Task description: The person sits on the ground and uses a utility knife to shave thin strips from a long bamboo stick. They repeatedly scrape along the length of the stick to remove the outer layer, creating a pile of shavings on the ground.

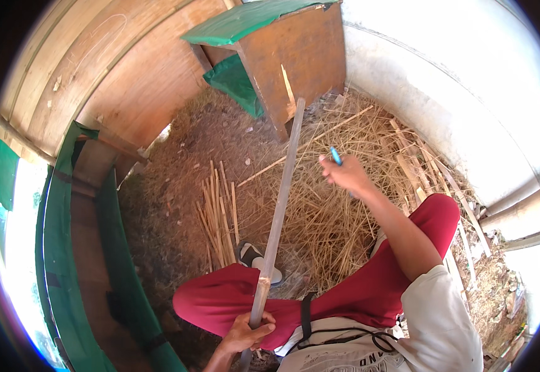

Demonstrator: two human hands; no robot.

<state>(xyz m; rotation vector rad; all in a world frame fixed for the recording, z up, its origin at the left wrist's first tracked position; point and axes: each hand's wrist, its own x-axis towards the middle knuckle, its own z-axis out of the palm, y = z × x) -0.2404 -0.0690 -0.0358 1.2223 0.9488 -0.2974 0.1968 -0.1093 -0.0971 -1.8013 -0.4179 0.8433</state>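
Long bamboo pole (280, 208) slanting up from the lap toward the wooden box (294, 59), far end near the box's lower edge. Left hand (248, 335) wrapped around the pole's near end, grip closed tight on it, just above the red trousers (369, 291). Right hand (344, 173) raised over the straw, grip pinching a small blue tool (335, 155), probably a pen or marker, well clear of the pole. Bundle of split sticks (218, 214) lying on the ground left of the pole, sandal (254, 257) beside its lower part, loose strips (418, 173) heaped against the white wall (456, 93). Held at one end only, so likely to sag, swing or roll sideways; far tip could knock the box or catch in the straw. Any mark made one-handed could land crooked if the pole twists in the grip. Green sheet (245, 22) draped over the box
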